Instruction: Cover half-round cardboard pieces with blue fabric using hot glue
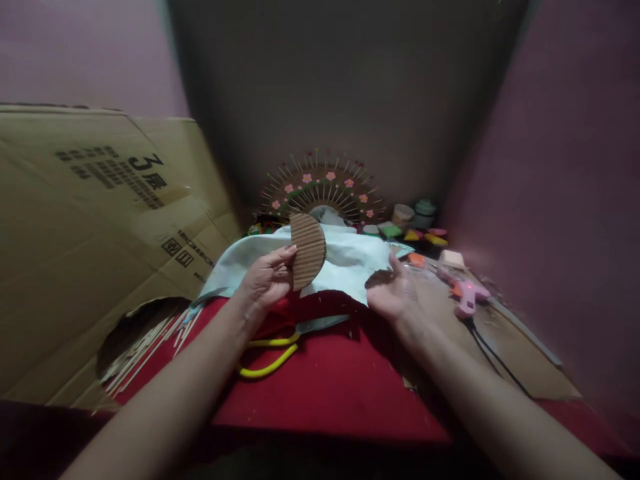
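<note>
Pinching the corrugated half-disc [309, 252] by its straight edge, the left hand [270, 277] holds it over pale cloth [347, 257]; the right hand [394, 293] is open, apparently empty. Scissors [320, 325] lie nearer, on the red tabletop [325, 400]. Seemingly mid-handling, the piece calls for light pressure.

Scissors [298, 333] are lying on the bench [320, 407] before the cloth [350, 257], sticks [143, 353] are resting left, a glue gun [467, 298] right, a fan [320, 179] standing behind.
</note>
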Available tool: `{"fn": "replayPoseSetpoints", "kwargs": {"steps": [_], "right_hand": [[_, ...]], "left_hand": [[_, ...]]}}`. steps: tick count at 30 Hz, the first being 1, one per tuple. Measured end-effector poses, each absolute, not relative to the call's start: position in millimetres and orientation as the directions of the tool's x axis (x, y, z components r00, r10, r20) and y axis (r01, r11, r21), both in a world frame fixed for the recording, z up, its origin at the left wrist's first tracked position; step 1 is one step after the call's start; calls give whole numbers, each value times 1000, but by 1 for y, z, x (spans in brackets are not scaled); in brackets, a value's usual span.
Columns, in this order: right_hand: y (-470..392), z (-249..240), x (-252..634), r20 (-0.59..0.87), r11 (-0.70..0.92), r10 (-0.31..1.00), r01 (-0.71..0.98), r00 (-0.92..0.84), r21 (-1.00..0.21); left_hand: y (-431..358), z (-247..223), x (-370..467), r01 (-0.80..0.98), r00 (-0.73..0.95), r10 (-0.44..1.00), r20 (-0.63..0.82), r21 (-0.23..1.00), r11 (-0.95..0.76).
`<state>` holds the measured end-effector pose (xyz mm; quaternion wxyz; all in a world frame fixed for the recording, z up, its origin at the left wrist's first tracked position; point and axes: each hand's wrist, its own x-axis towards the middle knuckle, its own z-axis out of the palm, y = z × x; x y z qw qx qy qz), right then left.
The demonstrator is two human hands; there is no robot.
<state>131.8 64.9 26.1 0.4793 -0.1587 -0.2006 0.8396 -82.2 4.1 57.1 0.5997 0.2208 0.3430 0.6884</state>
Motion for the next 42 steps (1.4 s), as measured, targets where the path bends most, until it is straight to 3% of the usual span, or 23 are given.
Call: {"fn": "replayPoseSetpoints", "kwargs": {"steps": [5, 9, 15, 17, 20, 25, 28, 32, 42], "right_hand": [[40, 41, 128, -66, -526, 814, -683, -577, -506], [34, 37, 124, -229, -588, 800, -645, -555, -489], [31, 19, 121, -319, -624, 777, -597, -543, -504], [30, 19, 127, -273, -597, 790, -586, -549, -548], [22, 17, 137, -210, -562, 791, -549, -574, -618], [9, 12, 144, -88, -523, 746, -500, -660, -690], [7, 11, 144, -52, -512, 744, -518, -666, -686], [10, 11, 146, -60, -523, 747, -529, -662, -669], [13, 10, 148, -147, -588, 743, -533, -653, -609]], "left_hand": [[-8, 62, -77, -626, -177, 971, -159, 780, 13], [-25, 59, -71, -585, -141, 972, -190, 807, 73], [-37, 52, -88, -319, -83, 975, -206, 932, 169], [-41, 61, -97, -64, -136, 981, -137, 990, 130], [-45, 82, -94, 270, -147, 988, 47, 963, -6], [-28, 92, -51, 391, 96, 980, 176, 898, -200], [-9, 77, -32, 513, 109, 967, 229, 820, -253], [2, 61, -30, 505, 65, 956, 285, 817, -278], [5, 52, -44, 525, 52, 964, 262, 814, -250]]}}
